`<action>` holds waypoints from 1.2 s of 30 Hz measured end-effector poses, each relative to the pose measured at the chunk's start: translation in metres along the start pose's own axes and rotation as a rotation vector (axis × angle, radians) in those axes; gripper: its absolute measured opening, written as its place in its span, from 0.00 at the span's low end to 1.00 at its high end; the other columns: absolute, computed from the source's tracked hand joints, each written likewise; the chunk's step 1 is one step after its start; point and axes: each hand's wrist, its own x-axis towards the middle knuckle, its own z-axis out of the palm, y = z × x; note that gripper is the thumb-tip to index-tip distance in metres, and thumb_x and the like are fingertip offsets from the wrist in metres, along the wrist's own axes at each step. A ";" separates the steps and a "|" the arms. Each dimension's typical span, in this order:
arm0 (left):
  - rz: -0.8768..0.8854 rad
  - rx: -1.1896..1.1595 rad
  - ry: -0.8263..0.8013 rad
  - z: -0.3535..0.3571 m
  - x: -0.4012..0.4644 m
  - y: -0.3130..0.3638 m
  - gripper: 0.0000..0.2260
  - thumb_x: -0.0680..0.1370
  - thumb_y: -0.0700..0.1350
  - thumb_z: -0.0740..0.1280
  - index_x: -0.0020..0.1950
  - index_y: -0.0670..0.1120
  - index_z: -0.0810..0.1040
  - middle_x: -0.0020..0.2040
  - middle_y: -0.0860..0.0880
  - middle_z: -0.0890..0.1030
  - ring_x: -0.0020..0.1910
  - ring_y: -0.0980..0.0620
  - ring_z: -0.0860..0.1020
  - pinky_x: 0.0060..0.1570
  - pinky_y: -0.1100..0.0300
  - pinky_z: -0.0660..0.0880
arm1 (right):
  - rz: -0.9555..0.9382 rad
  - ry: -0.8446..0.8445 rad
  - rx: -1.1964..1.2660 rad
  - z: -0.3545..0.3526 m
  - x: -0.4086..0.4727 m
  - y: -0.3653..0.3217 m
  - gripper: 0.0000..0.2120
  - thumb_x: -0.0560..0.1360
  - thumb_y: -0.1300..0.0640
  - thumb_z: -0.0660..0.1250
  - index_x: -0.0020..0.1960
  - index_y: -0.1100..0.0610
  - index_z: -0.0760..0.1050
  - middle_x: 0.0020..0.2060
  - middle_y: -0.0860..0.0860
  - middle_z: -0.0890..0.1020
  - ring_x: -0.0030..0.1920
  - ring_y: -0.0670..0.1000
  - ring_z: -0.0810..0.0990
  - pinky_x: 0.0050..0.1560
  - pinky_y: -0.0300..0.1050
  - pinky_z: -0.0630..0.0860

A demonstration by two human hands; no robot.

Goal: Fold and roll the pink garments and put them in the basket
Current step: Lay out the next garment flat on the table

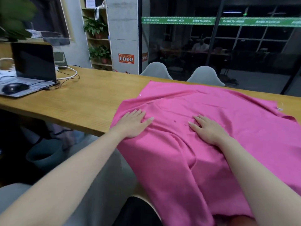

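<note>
Two bare forearms reach forward from the bottom of the view onto a pink garment [203, 144] spread over the wooden counter [81, 101]. Its near part hangs over the counter's front edge toward the person's lap, and its far edge lies close to the counter's back edge. The left hand [134, 123] lies flat on the cloth near its left border, fingers straight and thumb spread to the right, holding nothing. The right hand [207, 128] lies flat near the middle of the cloth, fingers straight and pointing up and to the left, also holding nothing. Soft folds run through the fabric between and below the two hands.

At the far left of the counter stands an open laptop [31, 69] with a dark screen, a black mouse [15, 88] resting on its keyboard, and cables trailing beside it. Two pale chairs [180, 74] stand behind the counter. A dark bin [44, 154] sits on the floor beneath it.
</note>
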 end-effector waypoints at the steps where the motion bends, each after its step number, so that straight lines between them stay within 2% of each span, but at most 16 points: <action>1: 0.029 0.008 -0.016 -0.004 -0.001 -0.012 0.51 0.69 0.80 0.32 0.84 0.51 0.50 0.84 0.51 0.49 0.82 0.52 0.47 0.81 0.49 0.45 | -0.004 0.000 -0.008 -0.001 -0.001 0.000 0.40 0.78 0.27 0.47 0.82 0.50 0.57 0.82 0.50 0.57 0.81 0.50 0.54 0.81 0.52 0.50; 4: 0.077 0.002 -0.024 -0.014 0.000 -0.050 0.44 0.74 0.78 0.42 0.84 0.54 0.53 0.83 0.54 0.51 0.82 0.56 0.48 0.81 0.52 0.46 | -0.015 -0.007 -0.017 -0.003 -0.005 -0.002 0.36 0.80 0.31 0.50 0.82 0.48 0.56 0.82 0.50 0.56 0.82 0.50 0.53 0.80 0.51 0.48; 8: 0.091 -0.044 -0.038 -0.022 0.004 -0.089 0.47 0.70 0.82 0.45 0.83 0.56 0.56 0.83 0.57 0.53 0.81 0.60 0.50 0.81 0.53 0.48 | -0.050 -0.017 0.005 -0.004 -0.009 -0.002 0.38 0.78 0.29 0.52 0.82 0.47 0.56 0.82 0.48 0.57 0.81 0.49 0.53 0.81 0.49 0.48; 10: 0.118 -0.045 -0.043 -0.022 0.006 -0.092 0.46 0.71 0.82 0.45 0.83 0.57 0.56 0.83 0.57 0.52 0.81 0.60 0.49 0.81 0.53 0.48 | -0.071 -0.033 0.010 -0.007 -0.011 0.001 0.45 0.72 0.22 0.49 0.82 0.45 0.56 0.82 0.48 0.57 0.81 0.49 0.54 0.81 0.50 0.48; 12: 0.140 -0.026 -0.036 -0.021 0.002 -0.093 0.45 0.72 0.81 0.44 0.83 0.58 0.55 0.83 0.57 0.52 0.81 0.60 0.49 0.81 0.53 0.48 | -0.094 -0.046 0.009 -0.007 -0.012 0.005 0.55 0.63 0.14 0.41 0.82 0.42 0.56 0.82 0.47 0.57 0.82 0.49 0.53 0.81 0.51 0.48; 14: 0.146 -0.015 -0.030 -0.020 -0.004 -0.092 0.46 0.72 0.81 0.43 0.83 0.57 0.55 0.83 0.56 0.53 0.81 0.59 0.49 0.81 0.53 0.48 | -0.109 -0.036 0.024 -0.007 -0.013 0.009 0.59 0.59 0.12 0.38 0.81 0.42 0.57 0.81 0.47 0.58 0.81 0.49 0.54 0.81 0.50 0.49; 15: 0.148 -0.003 -0.036 -0.020 -0.008 -0.090 0.47 0.71 0.81 0.43 0.83 0.56 0.56 0.83 0.55 0.53 0.81 0.58 0.50 0.81 0.53 0.49 | -0.118 -0.016 0.040 -0.006 -0.014 0.008 0.56 0.62 0.13 0.39 0.81 0.43 0.58 0.81 0.47 0.60 0.81 0.49 0.56 0.81 0.49 0.50; 17: 0.149 0.029 -0.030 -0.021 -0.014 -0.082 0.48 0.72 0.80 0.44 0.82 0.51 0.61 0.82 0.52 0.59 0.81 0.53 0.56 0.80 0.52 0.52 | -0.137 0.049 0.035 -0.009 -0.020 0.004 0.43 0.73 0.22 0.46 0.80 0.46 0.63 0.80 0.49 0.63 0.80 0.50 0.60 0.80 0.49 0.54; 20: 0.126 -0.054 0.097 -0.021 -0.011 -0.055 0.45 0.73 0.79 0.43 0.70 0.48 0.75 0.70 0.47 0.76 0.72 0.46 0.71 0.73 0.48 0.66 | -0.118 0.211 -0.017 -0.020 -0.029 0.006 0.27 0.83 0.40 0.55 0.77 0.51 0.69 0.77 0.53 0.69 0.76 0.54 0.67 0.77 0.51 0.59; 21: 0.125 -0.088 0.139 -0.019 -0.006 -0.044 0.44 0.74 0.78 0.44 0.70 0.48 0.75 0.69 0.46 0.75 0.71 0.45 0.71 0.73 0.48 0.66 | -0.066 0.252 -0.015 -0.026 -0.033 0.011 0.24 0.84 0.44 0.56 0.77 0.53 0.70 0.76 0.54 0.70 0.76 0.56 0.68 0.76 0.51 0.60; 23: 0.132 -0.106 0.153 -0.013 0.004 -0.019 0.42 0.75 0.76 0.48 0.78 0.49 0.67 0.79 0.43 0.65 0.79 0.45 0.61 0.78 0.47 0.57 | 0.079 0.303 -0.052 -0.035 -0.041 0.031 0.23 0.85 0.47 0.56 0.76 0.55 0.70 0.74 0.57 0.72 0.73 0.59 0.70 0.73 0.53 0.64; 25: 0.152 -0.081 0.072 -0.007 0.015 0.008 0.47 0.69 0.79 0.45 0.82 0.55 0.59 0.83 0.44 0.52 0.82 0.45 0.51 0.80 0.46 0.48 | 0.232 0.280 -0.095 -0.034 -0.050 0.059 0.24 0.84 0.46 0.54 0.76 0.55 0.68 0.73 0.59 0.72 0.71 0.62 0.71 0.72 0.57 0.67; 26: 0.158 -0.066 0.012 -0.003 0.021 0.019 0.50 0.66 0.82 0.42 0.82 0.57 0.56 0.84 0.45 0.49 0.83 0.44 0.48 0.80 0.46 0.46 | 0.304 0.227 -0.098 -0.030 -0.055 0.072 0.26 0.84 0.43 0.52 0.77 0.54 0.66 0.74 0.59 0.71 0.73 0.62 0.70 0.73 0.59 0.66; 29: 0.150 -0.001 -0.104 0.008 0.043 0.043 0.59 0.55 0.87 0.35 0.83 0.61 0.49 0.84 0.48 0.47 0.83 0.43 0.46 0.80 0.44 0.43 | 0.419 0.068 -0.089 -0.019 -0.065 0.100 0.35 0.80 0.31 0.49 0.80 0.50 0.60 0.79 0.57 0.63 0.79 0.58 0.60 0.77 0.59 0.57; 32: 0.138 0.047 -0.095 0.015 0.065 0.048 0.61 0.53 0.87 0.33 0.83 0.62 0.47 0.84 0.49 0.47 0.83 0.44 0.46 0.80 0.44 0.43 | 0.417 0.037 -0.051 -0.024 -0.056 0.111 0.45 0.74 0.22 0.45 0.82 0.48 0.57 0.82 0.54 0.56 0.82 0.55 0.53 0.79 0.58 0.51; 36: 0.126 0.039 -0.084 0.015 0.104 0.056 0.62 0.53 0.87 0.33 0.83 0.61 0.47 0.84 0.51 0.47 0.83 0.46 0.47 0.80 0.45 0.44 | 0.422 0.019 0.004 -0.035 -0.029 0.133 0.44 0.74 0.23 0.44 0.83 0.47 0.55 0.83 0.52 0.52 0.82 0.53 0.49 0.81 0.58 0.47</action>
